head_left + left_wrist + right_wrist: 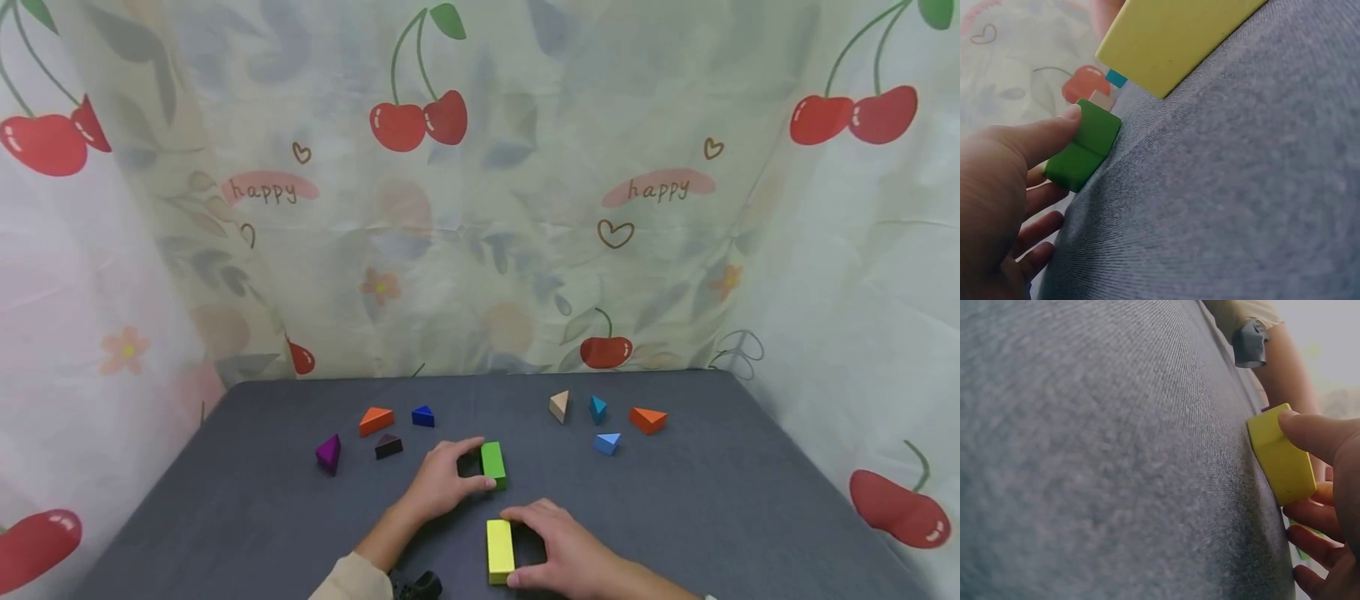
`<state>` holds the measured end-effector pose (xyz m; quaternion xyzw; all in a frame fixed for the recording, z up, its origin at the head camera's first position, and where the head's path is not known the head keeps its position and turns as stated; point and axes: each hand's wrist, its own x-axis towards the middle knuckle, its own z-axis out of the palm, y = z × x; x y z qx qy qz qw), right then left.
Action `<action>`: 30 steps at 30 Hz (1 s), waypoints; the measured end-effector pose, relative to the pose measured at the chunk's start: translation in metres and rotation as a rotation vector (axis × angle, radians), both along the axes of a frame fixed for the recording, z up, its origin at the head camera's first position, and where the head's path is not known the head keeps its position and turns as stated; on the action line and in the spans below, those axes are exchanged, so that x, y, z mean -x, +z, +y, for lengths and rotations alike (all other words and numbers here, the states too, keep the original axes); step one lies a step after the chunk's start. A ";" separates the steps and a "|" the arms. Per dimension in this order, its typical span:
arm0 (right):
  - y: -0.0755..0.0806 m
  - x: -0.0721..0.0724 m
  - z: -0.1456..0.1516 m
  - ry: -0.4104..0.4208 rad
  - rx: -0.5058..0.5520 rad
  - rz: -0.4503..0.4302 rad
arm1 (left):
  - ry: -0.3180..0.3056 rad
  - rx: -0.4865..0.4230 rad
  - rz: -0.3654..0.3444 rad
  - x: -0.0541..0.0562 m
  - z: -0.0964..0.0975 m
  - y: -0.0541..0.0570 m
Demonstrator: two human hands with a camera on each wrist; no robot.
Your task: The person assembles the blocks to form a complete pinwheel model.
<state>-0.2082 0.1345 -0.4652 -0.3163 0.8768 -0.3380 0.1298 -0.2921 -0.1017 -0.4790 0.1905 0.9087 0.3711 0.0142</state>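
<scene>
Near the middle of the table, my left hand (442, 482) holds a green block (492, 464) between thumb and fingers at its two ends. In the left wrist view the thumb lies on the end of the green block (1092, 132), which shows two faces meeting at a ridge. Closer to me, my right hand (562, 546) holds a long yellow block (500, 552) by its ends in the same way. The right wrist view shows the thumb on the near end of the yellow block (1282, 456). Both blocks lie on the dark cloth, slightly apart from each other.
On the grey tabletop (262, 517), orange (377, 421), blue (423, 416), black (388, 447) and purple (328, 454) blocks lie at left. Beige (559, 406), teal (597, 409), light blue (607, 443) and orange pieces (648, 419) lie at right. A printed curtain (480, 250) surrounds the table.
</scene>
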 end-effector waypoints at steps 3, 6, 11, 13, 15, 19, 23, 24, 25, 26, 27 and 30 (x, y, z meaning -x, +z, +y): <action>0.001 0.000 -0.001 0.001 -0.011 0.006 | -0.004 -0.004 0.003 0.002 -0.001 -0.001; 0.002 0.000 -0.001 0.000 -0.012 0.012 | -0.009 -0.008 -0.004 0.002 -0.002 -0.001; 0.003 -0.001 -0.001 0.010 0.015 0.022 | -0.008 -0.021 -0.027 0.000 -0.003 0.002; 0.004 -0.001 -0.002 0.006 0.028 0.031 | -0.009 -0.032 -0.028 -0.001 -0.004 0.003; 0.005 -0.001 -0.002 -0.004 0.042 0.051 | -0.009 -0.042 -0.027 -0.002 -0.004 0.004; 0.008 0.001 -0.002 -0.033 0.062 0.111 | -0.005 -0.069 -0.029 -0.004 -0.005 0.006; 0.012 0.006 -0.001 -0.063 0.063 0.125 | 0.004 -0.091 -0.039 -0.004 -0.006 0.008; 0.013 0.007 -0.001 -0.067 0.065 0.126 | 0.005 -0.093 -0.039 -0.004 -0.006 0.008; 0.013 0.009 0.000 -0.072 0.068 0.127 | 0.004 -0.096 -0.039 -0.004 -0.006 0.009; 0.013 0.010 0.000 -0.075 0.070 0.129 | 0.003 -0.098 -0.038 -0.005 -0.006 0.009; 0.012 0.012 0.001 -0.078 0.073 0.131 | 0.001 -0.099 -0.038 -0.005 -0.006 0.009; 0.009 0.016 0.004 -0.088 0.080 0.136 | -0.006 -0.101 -0.035 -0.006 -0.006 0.009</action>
